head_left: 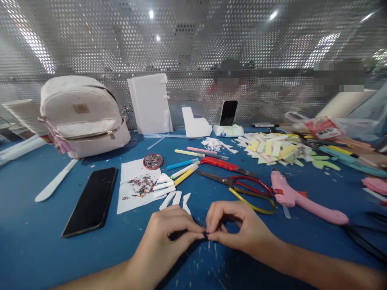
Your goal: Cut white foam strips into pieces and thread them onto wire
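Observation:
My left hand (171,233) and my right hand (238,225) meet fingertip to fingertip low over the blue table (45,249). Both are closed in a pinch on one tiny dark piece (207,234), too small to name. Just beyond the hands lie several white foam strips (173,198). Red-handled scissors (242,186) and a pink glue gun (299,198) rest to the right of them. A white sheet (133,189) with scattered glitter and a small round dish of glitter (152,161) sit to the left.
A black phone (90,201) lies flat at the left, next to a white plastic knife (54,182). A pale backpack (81,114), white foam blocks (151,104) and a propped phone (228,113) stand before the perforated screen. Coloured foam scraps (272,150), pens (184,164) and a red cutter (223,165) fill the middle and right.

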Demonstrator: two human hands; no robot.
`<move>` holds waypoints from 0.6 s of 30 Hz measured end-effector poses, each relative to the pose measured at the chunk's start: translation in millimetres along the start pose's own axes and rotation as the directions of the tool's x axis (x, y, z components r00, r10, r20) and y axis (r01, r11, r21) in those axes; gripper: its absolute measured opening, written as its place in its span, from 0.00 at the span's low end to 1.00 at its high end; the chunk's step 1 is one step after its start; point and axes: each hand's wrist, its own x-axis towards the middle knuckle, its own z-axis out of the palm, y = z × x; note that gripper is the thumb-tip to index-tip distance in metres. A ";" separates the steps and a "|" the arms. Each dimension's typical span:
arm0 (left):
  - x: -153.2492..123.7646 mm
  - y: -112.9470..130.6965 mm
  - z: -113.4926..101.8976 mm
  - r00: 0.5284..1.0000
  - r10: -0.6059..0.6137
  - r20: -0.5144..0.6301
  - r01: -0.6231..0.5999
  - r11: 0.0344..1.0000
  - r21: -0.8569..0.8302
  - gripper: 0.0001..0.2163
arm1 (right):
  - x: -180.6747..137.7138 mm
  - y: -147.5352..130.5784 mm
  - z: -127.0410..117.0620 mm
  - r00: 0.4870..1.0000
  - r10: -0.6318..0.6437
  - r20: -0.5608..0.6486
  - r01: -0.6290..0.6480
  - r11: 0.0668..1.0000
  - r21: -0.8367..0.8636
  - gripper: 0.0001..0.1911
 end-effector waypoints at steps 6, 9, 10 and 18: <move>0.8 0.0 -0.8 1.000 0.007 0.029 -0.009 0.998 0.055 0.07 | -0.5 -2.4 0.6 1.000 0.006 -0.008 -0.006 0.998 -0.062 0.14; 0.7 -0.3 -1.0 0.999 0.021 0.035 -0.023 0.998 0.067 0.07 | -0.3 -2.7 0.5 1.000 -0.005 -0.002 0.005 0.997 -0.081 0.14; 0.6 -0.6 -1.0 0.999 0.022 0.035 -0.024 0.997 0.068 0.07 | -0.2 -2.8 0.5 1.000 -0.007 0.001 0.007 0.997 -0.083 0.14; 0.5 -1.3 0.6 0.999 0.023 0.027 -0.025 0.998 0.060 0.06 | -0.1 -4.5 1.0 1.000 0.010 -0.001 -0.010 0.996 -0.088 0.15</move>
